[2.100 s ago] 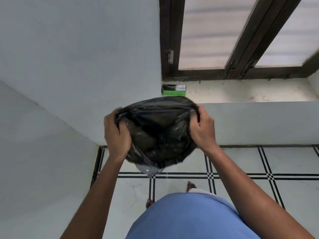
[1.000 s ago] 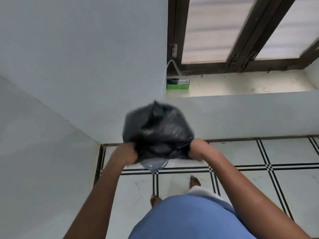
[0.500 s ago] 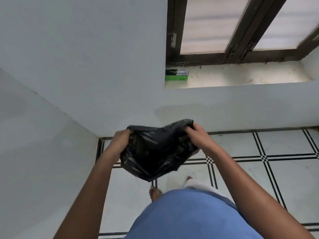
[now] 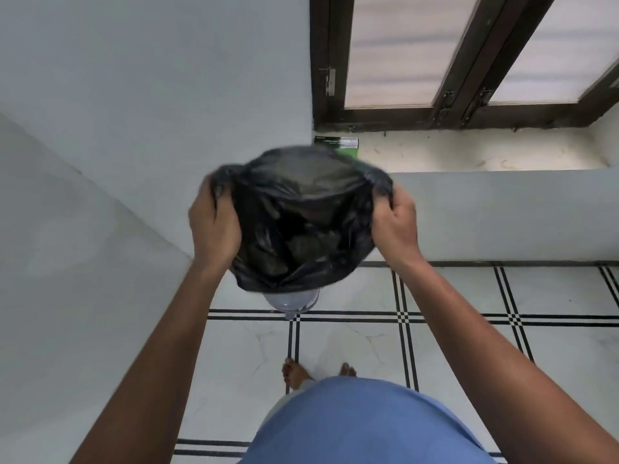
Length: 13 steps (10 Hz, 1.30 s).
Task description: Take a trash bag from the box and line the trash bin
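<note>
Black trash bag (image 4: 301, 226) now lifted and puffed open versus half a second ago; left hand (image 4: 214, 226) and right hand (image 4: 395, 226) each fisted on its rim, above clear trash bin (image 4: 290, 301). Mouth open, lowering likely next.

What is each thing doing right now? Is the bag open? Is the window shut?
trash bag: mouth spread open, held up in the air, not yet in the bin.
left hand: gripping the bag's left rim.
right hand: gripping the bag's right rim.
trash bin: on the floor, mostly hidden under the bag, unlined as far as shows.
green box: lying on the window ledge.
window: looks shut.
</note>
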Available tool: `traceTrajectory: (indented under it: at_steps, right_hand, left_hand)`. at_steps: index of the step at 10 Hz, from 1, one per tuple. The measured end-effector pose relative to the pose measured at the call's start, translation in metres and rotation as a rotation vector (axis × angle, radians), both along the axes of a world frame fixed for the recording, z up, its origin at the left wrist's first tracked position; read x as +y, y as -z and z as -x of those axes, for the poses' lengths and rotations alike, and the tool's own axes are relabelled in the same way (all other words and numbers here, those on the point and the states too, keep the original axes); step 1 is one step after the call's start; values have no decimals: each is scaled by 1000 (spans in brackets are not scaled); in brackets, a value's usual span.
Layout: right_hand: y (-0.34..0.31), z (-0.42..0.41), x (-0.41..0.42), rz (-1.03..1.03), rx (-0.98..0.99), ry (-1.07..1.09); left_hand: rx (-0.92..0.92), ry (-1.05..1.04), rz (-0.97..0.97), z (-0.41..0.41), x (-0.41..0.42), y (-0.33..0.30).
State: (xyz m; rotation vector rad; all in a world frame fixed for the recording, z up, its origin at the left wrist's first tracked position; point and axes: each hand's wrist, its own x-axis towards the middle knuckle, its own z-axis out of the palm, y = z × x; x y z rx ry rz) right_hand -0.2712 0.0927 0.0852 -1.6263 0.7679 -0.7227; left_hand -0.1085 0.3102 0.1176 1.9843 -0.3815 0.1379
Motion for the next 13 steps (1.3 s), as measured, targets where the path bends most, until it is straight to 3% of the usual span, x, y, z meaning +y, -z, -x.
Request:
traceTrajectory:
  at_steps: [1,2,3,4,5,6,9,13]
  right_hand:
    - [-33,7,10,504,-440,11]
    - [11,14,8,791,-12,-120]
    - [94,47,7,499,1219,-792]
    - [131,89,14,83,1386,-1062]
    - [146,110,19,-248,1072,-806]
    - [147,119,21,-408,899,-589]
    - [163,139,35,-615,807,-524]
    - [175,129,42,-654,805,-492]
  left_hand:
    - [-537,13,205,23,-7,-13]
    - [-364,99,-235,35,-2,36]
    - [566,505,-1075,48,28,121]
    - [995,614,-1282,84,65,155]
    - [1156,365,-854,104,74,161]
    - [1119,236,-675,116,70,153]
    - [1125,232,-603,148,74,167]
    - [1149,243,-611,135,84,194]
